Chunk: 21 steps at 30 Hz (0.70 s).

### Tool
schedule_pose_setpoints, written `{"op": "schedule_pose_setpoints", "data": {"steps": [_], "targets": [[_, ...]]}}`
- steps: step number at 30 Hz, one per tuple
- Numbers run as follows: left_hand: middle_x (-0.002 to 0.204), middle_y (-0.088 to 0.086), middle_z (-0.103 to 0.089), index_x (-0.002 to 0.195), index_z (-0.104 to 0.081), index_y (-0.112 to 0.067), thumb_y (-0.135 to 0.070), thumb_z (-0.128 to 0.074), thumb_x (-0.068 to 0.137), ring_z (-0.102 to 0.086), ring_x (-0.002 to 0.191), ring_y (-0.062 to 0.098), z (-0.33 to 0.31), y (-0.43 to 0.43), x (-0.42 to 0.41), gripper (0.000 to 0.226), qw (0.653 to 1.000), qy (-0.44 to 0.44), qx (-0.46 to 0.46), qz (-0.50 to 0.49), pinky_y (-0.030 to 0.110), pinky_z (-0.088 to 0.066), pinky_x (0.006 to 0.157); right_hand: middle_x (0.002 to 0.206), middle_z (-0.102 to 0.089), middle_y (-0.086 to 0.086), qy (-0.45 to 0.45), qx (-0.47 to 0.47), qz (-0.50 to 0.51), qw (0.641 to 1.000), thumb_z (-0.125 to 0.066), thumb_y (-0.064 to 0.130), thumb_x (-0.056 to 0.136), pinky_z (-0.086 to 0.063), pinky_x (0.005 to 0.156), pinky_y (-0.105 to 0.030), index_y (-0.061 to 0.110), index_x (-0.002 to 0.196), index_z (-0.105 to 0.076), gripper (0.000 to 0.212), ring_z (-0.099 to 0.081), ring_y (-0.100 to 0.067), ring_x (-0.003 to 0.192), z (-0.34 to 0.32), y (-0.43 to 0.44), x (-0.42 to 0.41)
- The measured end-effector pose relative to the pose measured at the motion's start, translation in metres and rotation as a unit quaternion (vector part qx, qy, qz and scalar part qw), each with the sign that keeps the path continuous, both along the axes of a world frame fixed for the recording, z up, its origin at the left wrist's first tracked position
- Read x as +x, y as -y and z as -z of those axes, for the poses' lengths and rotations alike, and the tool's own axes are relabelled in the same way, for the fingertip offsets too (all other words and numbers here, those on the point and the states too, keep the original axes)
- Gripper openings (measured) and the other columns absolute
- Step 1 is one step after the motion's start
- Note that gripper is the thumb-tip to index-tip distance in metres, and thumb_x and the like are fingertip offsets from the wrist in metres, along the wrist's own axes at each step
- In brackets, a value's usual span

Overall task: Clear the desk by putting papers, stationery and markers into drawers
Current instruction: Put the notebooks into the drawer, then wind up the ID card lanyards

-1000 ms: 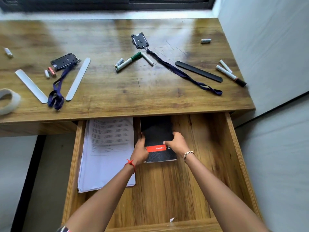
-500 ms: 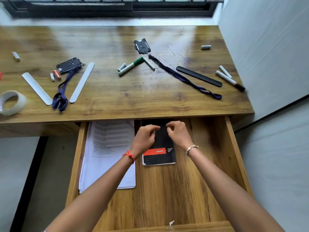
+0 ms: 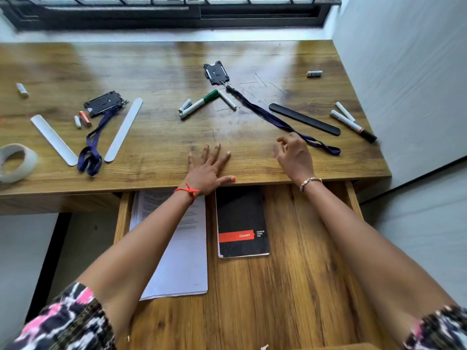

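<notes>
Two hands apart, left hand (image 3: 208, 170) flat on desk (image 3: 151, 59) front edge, right hand (image 3: 294, 157) loosely curled beside lanyard (image 3: 273, 117), empty

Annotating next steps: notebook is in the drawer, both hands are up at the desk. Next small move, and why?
Probably the right hand pinches the blue lanyard: its loosely curled fingers are right beside the strap and hold nothing, while the left hand lies flat on the desk.

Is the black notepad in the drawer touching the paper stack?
Apart. The head view shows a strip of bare drawer floor between the black notepad and the paper stack.
</notes>
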<state>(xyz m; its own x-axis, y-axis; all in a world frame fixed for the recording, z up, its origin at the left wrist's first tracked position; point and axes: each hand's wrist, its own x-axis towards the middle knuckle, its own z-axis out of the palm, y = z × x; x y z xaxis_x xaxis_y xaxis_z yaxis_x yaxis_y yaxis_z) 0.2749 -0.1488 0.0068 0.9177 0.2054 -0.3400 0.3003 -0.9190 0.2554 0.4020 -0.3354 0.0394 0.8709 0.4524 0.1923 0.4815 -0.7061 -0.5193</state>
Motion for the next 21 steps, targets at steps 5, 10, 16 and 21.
{"op": "schedule_pose_setpoints", "data": {"steps": [5,10,16,21], "targets": [[0.155,-0.012,0.019,0.145,0.004,-0.044,-0.069,-0.035,0.083,0.021,0.143,0.017,0.008,-0.006,-0.003,0.077,1.000,0.007,0.016,0.007,0.060,0.013,0.108,0.121,-0.053,-0.020,0.007,-0.071,0.008,0.997,-0.049,0.002,0.087,-0.041,0.095,-0.038,-0.004,0.122,-0.054,0.036,-0.044,-0.034,0.116,0.001,-0.007,0.030],[0.155,-0.012,0.020,0.144,0.005,-0.044,-0.068,-0.035,0.084,0.022,0.142,0.017,0.007,-0.007,-0.002,0.077,1.000,0.003,0.012,0.010,0.059,0.015,0.108,0.128,-0.047,-0.017,-0.038,-0.148,0.033,0.988,-0.052,0.009,0.088,-0.030,0.102,-0.046,0.004,0.124,-0.047,0.037,-0.038,-0.034,0.123,0.005,-0.023,0.055],[0.155,-0.013,0.020,0.143,0.006,-0.045,-0.078,-0.027,0.076,0.022,0.142,0.016,0.012,-0.008,-0.002,0.082,1.000,0.012,0.027,0.007,0.058,0.016,0.108,0.130,-0.045,-0.017,-0.072,-0.171,0.045,0.982,-0.049,0.010,0.092,-0.028,0.103,-0.045,0.004,0.124,-0.048,0.033,-0.036,-0.033,0.125,0.016,-0.032,0.066],[0.154,-0.014,0.021,0.143,0.008,-0.047,-0.084,-0.012,0.063,0.023,0.142,0.015,0.014,-0.008,-0.002,0.090,0.999,0.019,0.029,0.004,0.057,0.017,0.108,0.118,-0.055,-0.017,-0.062,-0.147,0.056,0.986,-0.047,0.006,0.092,-0.034,0.100,-0.044,0.001,0.107,-0.060,0.020,-0.044,-0.031,0.119,0.018,-0.033,0.067]]}}
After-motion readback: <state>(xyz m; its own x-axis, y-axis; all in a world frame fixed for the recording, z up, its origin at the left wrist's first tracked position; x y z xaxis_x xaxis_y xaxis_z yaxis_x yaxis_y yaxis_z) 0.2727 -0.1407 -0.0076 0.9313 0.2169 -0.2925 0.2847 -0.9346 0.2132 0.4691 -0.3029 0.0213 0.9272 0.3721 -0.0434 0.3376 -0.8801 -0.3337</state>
